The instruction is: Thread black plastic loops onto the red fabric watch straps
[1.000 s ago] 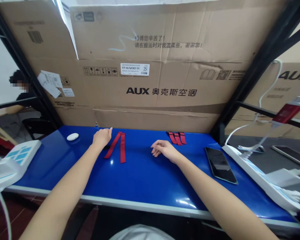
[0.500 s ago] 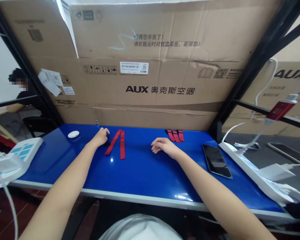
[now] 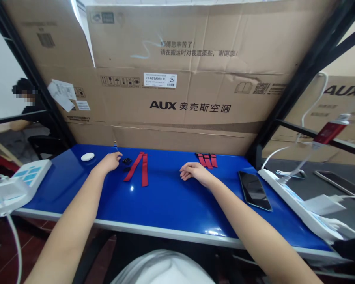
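Observation:
My left hand is low over the back left of the blue table, its fingers loosely bent and nothing visible in them. Just right of its fingertips lie small black plastic pieces, which look like buckles. A small, slim blue object stands behind that hand, too small to name. Two red straps lie right of the black pieces, one slanted and one nearly straight. My right hand hovers at or rests on the table, fingers loosely curled and empty. Behind it are three short red straps with black ends.
A white oval object lies at the left, near a white power strip. On the right are a black phone and another power strip with cables. Cardboard walls the back. A person sits beyond the left frame.
My left hand has shifted left, away from the red straps, uncovering the black pieces. My right hand has stayed nearly in place.

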A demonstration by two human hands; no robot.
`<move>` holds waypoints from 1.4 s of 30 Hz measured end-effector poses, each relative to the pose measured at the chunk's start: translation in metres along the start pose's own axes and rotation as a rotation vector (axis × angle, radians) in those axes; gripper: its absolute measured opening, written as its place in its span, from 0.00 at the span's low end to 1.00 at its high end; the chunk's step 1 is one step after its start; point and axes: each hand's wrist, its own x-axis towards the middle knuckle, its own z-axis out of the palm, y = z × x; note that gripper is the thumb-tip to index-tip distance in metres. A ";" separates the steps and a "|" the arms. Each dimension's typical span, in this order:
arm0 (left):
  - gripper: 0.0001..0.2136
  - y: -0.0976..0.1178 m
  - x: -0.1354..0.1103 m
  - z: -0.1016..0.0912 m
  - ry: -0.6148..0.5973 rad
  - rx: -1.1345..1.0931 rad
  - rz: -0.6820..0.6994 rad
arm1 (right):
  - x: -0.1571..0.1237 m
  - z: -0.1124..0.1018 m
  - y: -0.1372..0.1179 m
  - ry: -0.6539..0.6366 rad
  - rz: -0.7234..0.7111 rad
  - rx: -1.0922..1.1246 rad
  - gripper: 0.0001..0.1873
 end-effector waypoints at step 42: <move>0.32 0.087 -0.030 0.053 -0.122 0.219 0.183 | -0.014 0.020 0.002 0.216 -0.171 -1.214 0.21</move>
